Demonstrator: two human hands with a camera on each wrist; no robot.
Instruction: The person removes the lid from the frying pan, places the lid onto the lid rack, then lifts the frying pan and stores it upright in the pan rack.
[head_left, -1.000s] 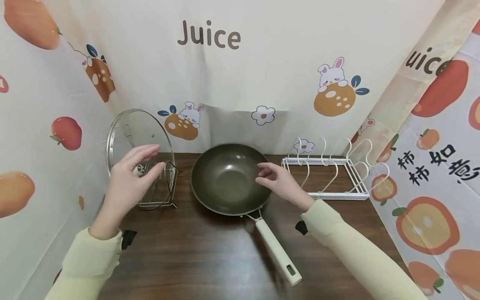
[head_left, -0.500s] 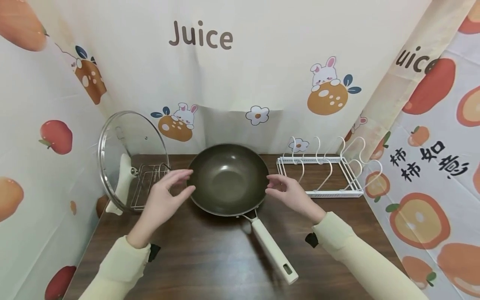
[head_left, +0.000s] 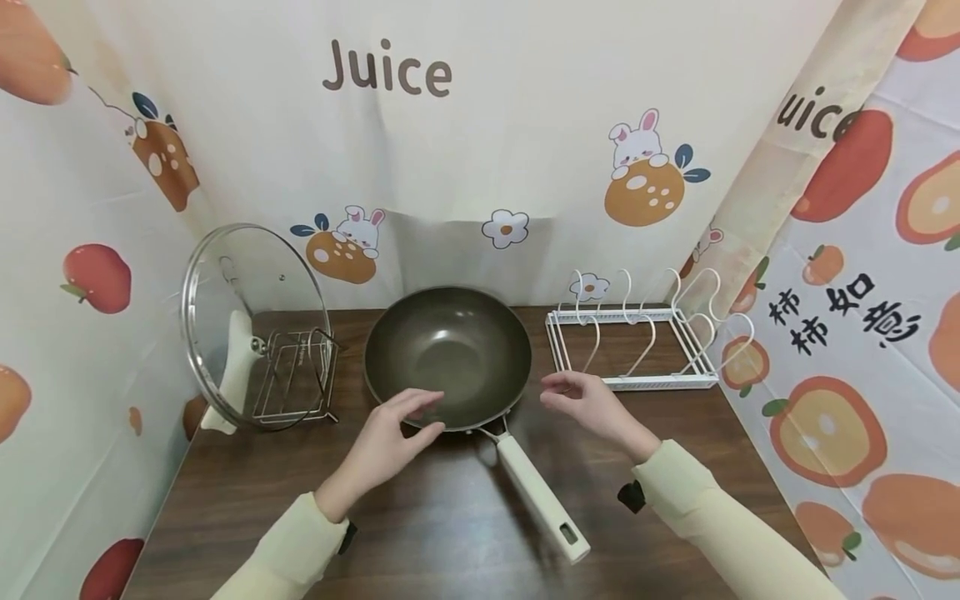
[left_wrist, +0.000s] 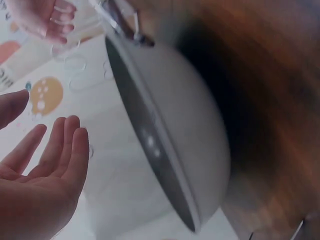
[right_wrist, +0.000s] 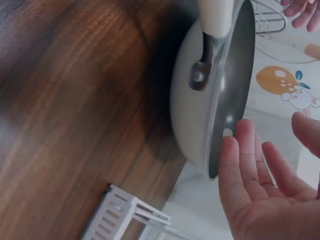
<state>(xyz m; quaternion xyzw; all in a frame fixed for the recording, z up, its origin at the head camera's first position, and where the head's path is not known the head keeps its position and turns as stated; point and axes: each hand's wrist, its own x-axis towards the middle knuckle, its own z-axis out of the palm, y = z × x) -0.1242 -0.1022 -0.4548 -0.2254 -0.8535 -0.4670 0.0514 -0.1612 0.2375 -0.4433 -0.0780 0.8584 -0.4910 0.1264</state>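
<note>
A dark-lined wok (head_left: 450,350) with a cream outside (left_wrist: 195,120) stands on the wooden table, its long cream handle (head_left: 540,492) pointing toward the front right. My left hand (head_left: 390,442) hovers over the wok's near left rim, thumb and fingers spread apart, holding nothing. Just right of the wok is my right hand (head_left: 592,408), its fingers loosely bent and nothing between them. In the right wrist view its fingertips overlap the wok's rim. A glass lid (head_left: 255,325) with a steel rim and cream knob-handle (head_left: 238,367) leans upright in a wire stand (head_left: 296,379) at the left.
At the back right sits a white rack (head_left: 637,383) with several curved upright dividers. Printed fabric (head_left: 465,150) hangs behind the table and at both sides. Brown wooden tabletop (head_left: 420,533) shows in front of the wok.
My left hand has moved right and toward me, from beside the lid to the wok's near rim. The right hand has shifted slightly right and down, off the wok's edge. The view has turned slightly.
</note>
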